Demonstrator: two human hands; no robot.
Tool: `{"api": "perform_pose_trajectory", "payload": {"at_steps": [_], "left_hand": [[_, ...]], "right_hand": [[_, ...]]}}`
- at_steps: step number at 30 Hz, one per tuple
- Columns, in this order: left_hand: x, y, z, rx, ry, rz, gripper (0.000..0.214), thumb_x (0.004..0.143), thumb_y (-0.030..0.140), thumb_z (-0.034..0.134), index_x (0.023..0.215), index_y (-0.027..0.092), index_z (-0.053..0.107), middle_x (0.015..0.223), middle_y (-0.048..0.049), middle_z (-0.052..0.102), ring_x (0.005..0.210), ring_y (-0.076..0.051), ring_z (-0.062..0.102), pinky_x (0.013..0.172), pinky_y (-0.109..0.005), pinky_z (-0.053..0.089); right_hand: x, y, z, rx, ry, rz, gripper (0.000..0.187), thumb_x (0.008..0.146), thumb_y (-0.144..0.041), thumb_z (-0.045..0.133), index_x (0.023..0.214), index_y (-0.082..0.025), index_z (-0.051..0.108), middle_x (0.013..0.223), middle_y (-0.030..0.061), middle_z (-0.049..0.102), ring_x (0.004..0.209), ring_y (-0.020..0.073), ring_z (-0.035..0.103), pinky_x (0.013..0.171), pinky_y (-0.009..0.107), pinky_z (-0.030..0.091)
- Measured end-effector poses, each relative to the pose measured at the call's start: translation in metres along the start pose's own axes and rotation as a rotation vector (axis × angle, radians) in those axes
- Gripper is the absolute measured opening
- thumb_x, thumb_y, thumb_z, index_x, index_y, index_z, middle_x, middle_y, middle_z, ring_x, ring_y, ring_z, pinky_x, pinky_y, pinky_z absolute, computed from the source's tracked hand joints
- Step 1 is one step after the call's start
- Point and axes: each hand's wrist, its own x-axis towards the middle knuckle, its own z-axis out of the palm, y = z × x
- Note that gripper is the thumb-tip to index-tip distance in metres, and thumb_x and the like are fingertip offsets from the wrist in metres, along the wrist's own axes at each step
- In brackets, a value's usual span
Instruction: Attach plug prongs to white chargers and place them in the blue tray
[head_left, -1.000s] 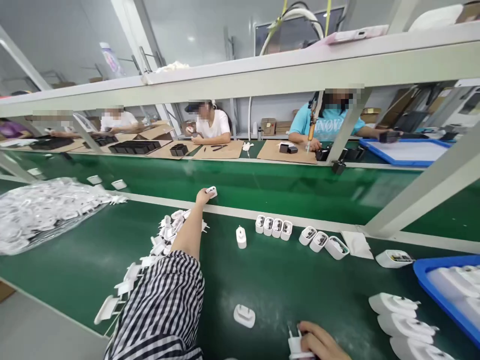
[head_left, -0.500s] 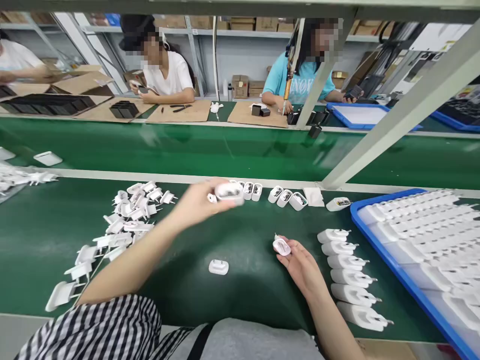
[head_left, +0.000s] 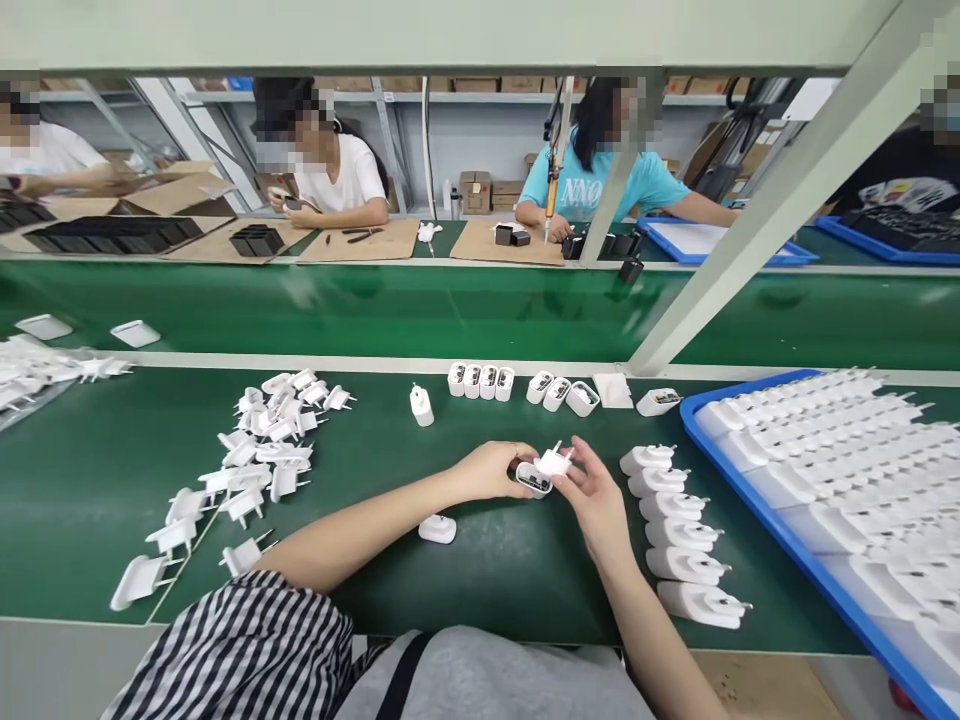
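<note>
My left hand (head_left: 491, 470) is closed around a white charger housing (head_left: 532, 479) whose open end faces me. My right hand (head_left: 592, 495) pinches a white plug cap with two prongs (head_left: 555, 461) and holds it against that housing. Both hands meet above the green mat (head_left: 525, 570) in front of me. A single white cap (head_left: 437, 528) lies just below my left wrist. One upright charger (head_left: 421, 404) stands behind my hands.
A heap of pronged plug caps (head_left: 262, 445) lies to the left. A row of open housings (head_left: 517, 385) lines the far edge. Finished chargers (head_left: 679, 540) lie in a column at right beside a blue tray (head_left: 757, 520) full of them. Other people work across the conveyor (head_left: 450, 310).
My left hand came back from the far edge with a housing and lowered to the middle. My right hand rose with the plug cap to meet it. The view tilted down.
</note>
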Motion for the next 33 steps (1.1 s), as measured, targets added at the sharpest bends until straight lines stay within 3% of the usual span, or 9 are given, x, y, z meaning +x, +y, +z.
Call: {"api": "perform_pose_trajectory", "payload": {"at_steps": [5,8,13,19,24,33], "left_hand": [[-0.003,0.003,0.001,0.029,0.036,0.000,0.036,0.059,0.030,0.059,0.093,0.020,0.053,0.086,0.0013,0.059,0.070,-0.012,0.052,0.061,-0.021,0.038],[-0.005,0.003,0.002,0.075,0.053,0.020,0.032,0.062,0.029,0.056,0.093,0.020,0.054,0.084,0.0017,0.059,0.069,-0.011,0.052,0.061,-0.020,0.037],[-0.006,0.004,-0.002,0.121,0.007,0.054,0.028,0.063,0.034,0.055,0.088,0.021,0.057,0.072,0.0032,0.060,0.061,-0.010,0.051,0.054,-0.018,0.035],[-0.004,0.009,-0.007,0.221,0.030,-0.050,0.031,0.059,0.034,0.059,0.086,0.020,0.060,0.077,-0.0006,0.058,0.063,-0.012,0.052,0.054,-0.019,0.036],[-0.003,0.014,-0.013,0.236,-0.048,-0.140,0.030,0.057,0.032,0.060,0.084,0.019,0.058,0.062,0.0020,0.058,0.059,-0.013,0.053,0.050,-0.019,0.034],[-0.008,0.009,-0.013,0.262,-0.062,-0.115,0.025,0.063,0.029,0.052,0.086,0.020,0.052,0.063,0.0028,0.058,0.059,-0.013,0.054,0.048,-0.019,0.034]], "right_hand": [[-0.003,0.001,0.005,-0.522,-0.116,-0.283,0.015,0.066,-0.025,0.049,0.078,-0.022,0.056,0.088,0.0041,0.052,0.086,0.0179,0.051,0.075,0.034,0.041],[-0.003,0.001,0.005,-0.672,-0.130,-0.353,0.019,0.068,-0.026,0.046,0.085,-0.021,0.054,0.091,0.0055,0.053,0.087,0.0181,0.050,0.075,0.034,0.041],[0.002,-0.006,0.002,-0.860,-0.204,-0.290,0.021,0.068,-0.028,0.047,0.084,-0.019,0.057,0.086,0.0053,0.055,0.075,0.0173,0.054,0.066,0.030,0.044],[0.003,-0.010,0.004,-0.882,-0.252,-0.326,0.017,0.070,-0.028,0.049,0.079,-0.019,0.059,0.080,0.0036,0.059,0.071,0.0159,0.055,0.063,0.027,0.044],[0.000,0.002,0.007,-0.870,-0.195,-0.405,0.020,0.072,-0.033,0.046,0.080,-0.021,0.060,0.082,0.0032,0.061,0.077,0.0160,0.055,0.067,0.027,0.044],[-0.002,0.013,0.009,-0.821,-0.074,-0.513,0.025,0.073,-0.036,0.044,0.082,-0.021,0.062,0.082,0.0033,0.062,0.076,0.0149,0.055,0.069,0.027,0.044]]}}
